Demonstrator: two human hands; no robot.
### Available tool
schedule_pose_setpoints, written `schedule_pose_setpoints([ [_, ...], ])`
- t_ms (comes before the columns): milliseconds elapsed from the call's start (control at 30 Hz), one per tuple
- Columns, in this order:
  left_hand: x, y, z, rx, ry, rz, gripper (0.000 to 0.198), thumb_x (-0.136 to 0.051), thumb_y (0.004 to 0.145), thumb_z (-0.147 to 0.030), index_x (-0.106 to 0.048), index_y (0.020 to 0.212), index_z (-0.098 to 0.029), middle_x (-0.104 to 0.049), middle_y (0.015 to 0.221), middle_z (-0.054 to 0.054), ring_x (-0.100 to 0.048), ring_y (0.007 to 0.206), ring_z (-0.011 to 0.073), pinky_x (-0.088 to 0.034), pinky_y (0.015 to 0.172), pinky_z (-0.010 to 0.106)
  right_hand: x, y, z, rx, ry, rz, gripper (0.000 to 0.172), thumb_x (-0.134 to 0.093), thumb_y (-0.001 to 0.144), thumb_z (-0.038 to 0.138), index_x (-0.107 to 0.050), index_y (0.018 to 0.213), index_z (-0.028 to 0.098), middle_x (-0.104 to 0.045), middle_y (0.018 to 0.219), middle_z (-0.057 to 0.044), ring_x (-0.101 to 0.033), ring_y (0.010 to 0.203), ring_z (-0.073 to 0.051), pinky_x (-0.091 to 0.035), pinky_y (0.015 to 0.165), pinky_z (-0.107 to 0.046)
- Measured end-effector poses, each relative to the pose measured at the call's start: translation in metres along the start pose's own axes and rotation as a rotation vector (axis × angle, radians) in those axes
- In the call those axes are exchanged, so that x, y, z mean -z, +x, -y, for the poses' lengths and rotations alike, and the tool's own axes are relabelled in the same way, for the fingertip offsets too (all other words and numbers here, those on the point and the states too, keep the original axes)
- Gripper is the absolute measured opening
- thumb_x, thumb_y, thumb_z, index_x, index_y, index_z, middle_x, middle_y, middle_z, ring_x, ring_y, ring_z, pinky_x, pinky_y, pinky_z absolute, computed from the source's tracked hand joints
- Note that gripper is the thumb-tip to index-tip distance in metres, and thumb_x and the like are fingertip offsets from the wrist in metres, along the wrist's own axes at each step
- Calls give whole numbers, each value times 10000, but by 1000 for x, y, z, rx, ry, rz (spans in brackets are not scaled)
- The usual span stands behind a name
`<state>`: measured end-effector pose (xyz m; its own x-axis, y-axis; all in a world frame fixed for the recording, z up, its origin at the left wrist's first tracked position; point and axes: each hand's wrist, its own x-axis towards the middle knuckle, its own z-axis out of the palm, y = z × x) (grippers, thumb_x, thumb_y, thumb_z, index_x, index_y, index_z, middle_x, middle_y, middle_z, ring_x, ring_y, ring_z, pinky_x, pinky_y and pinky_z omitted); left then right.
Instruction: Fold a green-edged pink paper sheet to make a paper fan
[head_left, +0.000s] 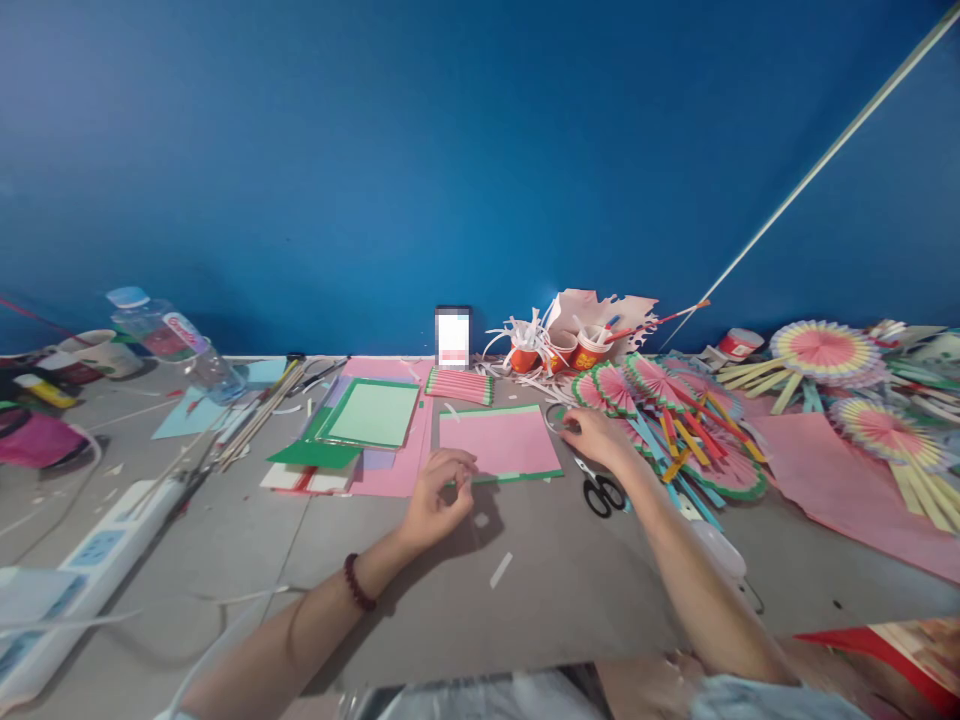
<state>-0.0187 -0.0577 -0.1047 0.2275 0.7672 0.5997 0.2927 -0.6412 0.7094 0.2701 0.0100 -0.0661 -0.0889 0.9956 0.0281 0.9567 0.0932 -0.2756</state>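
A pink sheet of paper (502,440) with green strips along its top and bottom edges lies on the table before me. My left hand (444,495) hovers by its lower left corner, thumb and fingers curled together; whatever they may pinch is too small to make out. My right hand (596,438) is just off the sheet's right side, its fingers closed on the edge of a thin ring that looks like a roll of tape (553,418). Below that hand lie black-handled scissors (602,492). A short white strip (501,570) rests nearer to me.
Left of the sheet are stacked green and pink papers (375,412), thin sticks (259,415), a plastic bottle (184,345) and a power strip (97,570). Behind stand a phone (453,338), a folded striped paper (459,386) and red cups (591,350). Paper fans (825,350) crowd the right.
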Motion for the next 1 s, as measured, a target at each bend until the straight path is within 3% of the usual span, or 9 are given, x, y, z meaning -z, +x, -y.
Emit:
schedule_pose_setpoints([
  [100,-3,-5,-5,-147,60,-2,152,-507,755,-122,-455,647,-216,-647,707,-9,-678,842,182,-443,932,417,-11,-8,-4,12,11,-9,83,-628,833,147,-709,836,165,-731,952,-111,-654,917,-212,-413,724,-248],
  [167,-5,-8,-7,-194,69,27,150,-499,729,-111,-430,646,-215,-669,749,-11,-682,831,168,-438,949,418,-15,-9,-5,15,25,-24,113,-595,842,123,-694,812,170,-731,946,-107,-656,917,-209,-413,723,-244],
  [267,-6,-9,-9,-232,79,49,166,-495,708,-84,-410,653,-216,-695,827,6,-672,849,162,-469,896,389,-14,-10,-6,26,53,-49,136,-541,868,126,-662,846,185,-737,931,-89,-666,885,-199,-422,718,-238],
  [400,-7,-9,-5,-260,157,31,165,-515,755,-90,-449,679,-221,-642,737,-7,-614,742,148,-486,778,349,-5,-14,-6,41,154,-93,107,-511,884,180,-611,889,218,-741,912,-58,-682,856,-206,-452,711,-253],
  [567,-9,-10,2,-245,200,21,144,-558,863,-158,-536,731,-211,-581,680,-2,-548,678,141,-452,632,287,5,-24,8,22,492,-124,79,-480,877,286,-540,894,237,-726,833,-36,-686,710,-185,-507,666,-286],
  [767,-9,-9,4,-117,86,64,179,-628,905,-304,-649,764,-196,-606,659,2,-573,630,122,-458,572,235,-5,-37,40,29,947,-77,259,-593,808,442,-538,928,220,-715,850,-53,-682,679,-169,-571,683,-317],
  [900,-9,-9,6,-111,49,63,143,-571,939,-269,-698,910,-209,-679,775,44,-637,733,146,-519,648,260,-19,-48,62,76,1041,-51,328,-610,809,487,-600,949,190,-724,877,-75,-682,688,-173,-587,688,-327],
  [1000,-10,-11,10,-126,76,11,214,-498,967,-210,-698,1041,-217,-691,842,68,-650,789,155,-532,673,272,-31,-56,75,132,932,-106,305,-565,865,467,-644,968,191,-736,881,-76,-667,675,-169,-564,645,-293],
])
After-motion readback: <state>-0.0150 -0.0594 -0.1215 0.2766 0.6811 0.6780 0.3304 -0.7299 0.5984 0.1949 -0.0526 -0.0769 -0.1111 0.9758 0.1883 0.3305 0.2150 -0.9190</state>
